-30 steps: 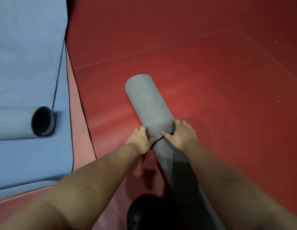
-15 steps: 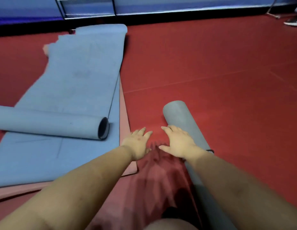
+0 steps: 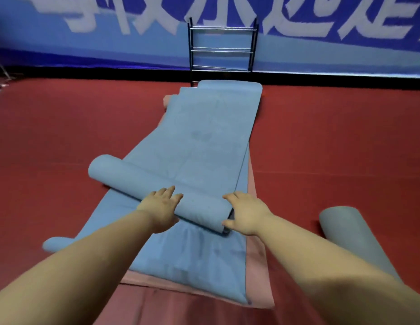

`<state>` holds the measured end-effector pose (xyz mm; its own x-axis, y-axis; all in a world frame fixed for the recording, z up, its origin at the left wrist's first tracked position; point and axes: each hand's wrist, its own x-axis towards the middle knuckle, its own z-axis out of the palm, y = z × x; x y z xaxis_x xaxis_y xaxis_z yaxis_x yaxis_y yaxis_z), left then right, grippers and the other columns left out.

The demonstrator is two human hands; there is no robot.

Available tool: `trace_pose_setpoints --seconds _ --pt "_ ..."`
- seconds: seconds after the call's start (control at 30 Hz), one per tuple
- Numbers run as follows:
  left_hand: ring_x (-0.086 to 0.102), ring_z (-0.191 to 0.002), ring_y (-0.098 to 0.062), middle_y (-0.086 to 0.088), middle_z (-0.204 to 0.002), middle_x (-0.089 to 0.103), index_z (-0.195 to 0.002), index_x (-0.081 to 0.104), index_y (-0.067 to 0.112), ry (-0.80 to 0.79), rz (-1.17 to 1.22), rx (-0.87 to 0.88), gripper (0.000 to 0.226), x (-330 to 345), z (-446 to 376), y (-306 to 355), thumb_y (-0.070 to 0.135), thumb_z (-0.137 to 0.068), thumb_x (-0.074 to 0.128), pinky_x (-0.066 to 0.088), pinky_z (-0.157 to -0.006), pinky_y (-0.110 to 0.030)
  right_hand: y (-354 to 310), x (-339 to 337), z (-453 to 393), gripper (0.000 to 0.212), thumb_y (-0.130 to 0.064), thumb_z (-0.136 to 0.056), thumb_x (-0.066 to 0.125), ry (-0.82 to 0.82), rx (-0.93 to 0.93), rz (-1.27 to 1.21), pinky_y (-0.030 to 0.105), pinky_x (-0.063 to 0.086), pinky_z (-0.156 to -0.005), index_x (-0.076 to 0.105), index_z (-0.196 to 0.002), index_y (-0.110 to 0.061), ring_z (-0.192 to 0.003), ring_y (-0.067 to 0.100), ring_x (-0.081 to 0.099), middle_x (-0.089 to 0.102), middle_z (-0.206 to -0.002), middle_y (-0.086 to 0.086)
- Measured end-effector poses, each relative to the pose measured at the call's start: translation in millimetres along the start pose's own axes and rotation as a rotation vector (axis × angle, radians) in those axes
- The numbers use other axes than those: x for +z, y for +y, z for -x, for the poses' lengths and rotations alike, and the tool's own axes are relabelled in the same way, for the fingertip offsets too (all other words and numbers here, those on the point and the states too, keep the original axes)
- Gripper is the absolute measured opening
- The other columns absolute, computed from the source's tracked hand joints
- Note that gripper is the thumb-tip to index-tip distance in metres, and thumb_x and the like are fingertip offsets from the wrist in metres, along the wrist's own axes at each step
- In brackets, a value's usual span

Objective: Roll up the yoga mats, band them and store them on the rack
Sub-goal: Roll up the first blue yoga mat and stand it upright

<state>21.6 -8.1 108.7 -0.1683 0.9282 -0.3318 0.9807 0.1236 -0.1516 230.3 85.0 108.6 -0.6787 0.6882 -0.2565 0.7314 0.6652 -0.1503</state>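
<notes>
Left grip flat, fingers straight, pressing the near side of the blue roll. Right grip released too, cupped against the roll's right end. Roll lies across the half-unrolled blue mat, over a pink mat. Grey rolled mat on the floor to the right. Rack at the far wall.
</notes>
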Motion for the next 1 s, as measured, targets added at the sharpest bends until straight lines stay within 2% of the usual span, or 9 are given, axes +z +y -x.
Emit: trace_pose_setpoints --seconds 0.23,0.4,0.47,0.57,0.67,0.77,0.87,0.93,1.0 --pt "0.005 -0.145 -0.028 -0.013 -0.158 -0.009 -0.151 0.001 0.017 -0.066 -0.005 0.023 0.075 63 -82 -16 0.04 -0.096 0.046 0.017 -0.115 -0.038 -6 72 -87 0.074 -0.052 -0.088 0.054 -0.099 0.069 0.004 0.037 0.03 -0.109 0.022 -0.147 -0.02 -0.134 0.028 0.031 0.028 -0.147 0.008" --pt "-0.001 -0.145 -0.028 -0.01 -0.157 -0.018 -0.15 -0.01 0.019 -0.085 0.005 0.047 0.082 87 -125 -8 0.033 -0.094 0.049 0.015 -0.116 -0.04 -4 112 -126 0.086 -0.058 -0.087 0.051 -0.091 0.108 -0.006 0.04 0.012 -0.116 0.006 -0.151 -0.023 -0.144 0.026 0.01 0.003 -0.158 0.01" --pt "0.001 -0.145 -0.028 -0.009 -0.157 -0.014 -0.149 -0.015 0.02 -0.099 0.005 0.051 0.089 96 -131 -2 0.039 -0.092 0.051 0.013 -0.116 -0.042 -4 127 -131 0.09 -0.061 -0.086 0.049 -0.057 0.111 0.01 0.042 0.01 -0.116 0.003 -0.151 -0.019 -0.142 0.027 0.016 0.012 -0.156 0.011" --pt "0.028 -0.135 -0.028 -0.011 -0.15 0.022 -0.15 -0.011 0.018 -0.054 -0.004 0.056 0.098 107 -133 2 0.055 -0.085 0.053 0.019 -0.113 -0.039 -8 140 -128 0.087 -0.063 -0.085 0.048 0.086 0.096 0.03 0.037 0.019 -0.109 0.016 -0.149 -0.013 -0.129 0.026 0.034 0.037 -0.139 0.009" --pt "0.035 -0.123 -0.027 -0.008 -0.131 0.033 -0.144 0.024 0.019 -0.02 -0.045 0.066 0.092 109 -126 -9 0.067 -0.073 0.059 0.025 -0.106 -0.035 -16 145 -124 0.058 -0.061 -0.086 0.048 0.151 0.016 -0.018 0.033 0.025 -0.1 0.05 -0.127 -0.019 -0.118 0.025 0.04 0.046 -0.123 0.005" --pt "0.021 -0.136 -0.03 -0.012 -0.148 0.013 -0.136 0.03 0.019 -0.089 -0.047 0.05 0.098 109 -115 -22 0.072 -0.062 0.067 0.021 -0.112 -0.042 -26 150 -117 0.047 -0.059 -0.082 0.056 0.144 -0.002 -0.193 0.034 0.031 -0.098 0.053 -0.109 -0.021 -0.115 0.025 0.04 0.045 -0.121 0.002" --pt "0.031 -0.134 -0.03 -0.01 -0.156 -0.01 -0.141 0.018 0.016 -0.196 0.002 0.023 0.108 111 -104 -35 0.061 -0.062 0.075 0.034 -0.106 -0.04 -36 150 -112 0.067 -0.061 -0.083 0.055 0.033 0.038 -0.282 0.037 0.038 -0.096 0.039 -0.131 -0.018 -0.116 0.028 0.045 0.043 -0.13 0.006" --pt "0.038 -0.13 -0.027 -0.007 -0.156 0.005 -0.147 0.006 0.02 -0.206 -0.064 0.017 0.115 114 -96 -43 0.059 -0.063 0.075 0.035 -0.105 -0.035 -42 146 -109 0.079 -0.064 -0.082 0.053 -0.064 0.085 -0.278 0.038 0.038 -0.098 0.031 -0.142 -0.017 -0.12 0.03 0.045 0.038 -0.135 0.009" --pt "0.041 -0.127 -0.023 -0.002 -0.147 0.029 -0.15 0.001 0.02 -0.21 -0.164 -0.002 0.118 116 -88 -47 0.062 -0.065 0.071 0.032 -0.105 -0.031 -50 145 -105 0.076 -0.066 -0.079 0.055 -0.123 0.065 -0.126 0.038 0.035 -0.102 0.041 -0.135 -0.017 -0.121 0.029 0.042 0.039 -0.132 0.009"
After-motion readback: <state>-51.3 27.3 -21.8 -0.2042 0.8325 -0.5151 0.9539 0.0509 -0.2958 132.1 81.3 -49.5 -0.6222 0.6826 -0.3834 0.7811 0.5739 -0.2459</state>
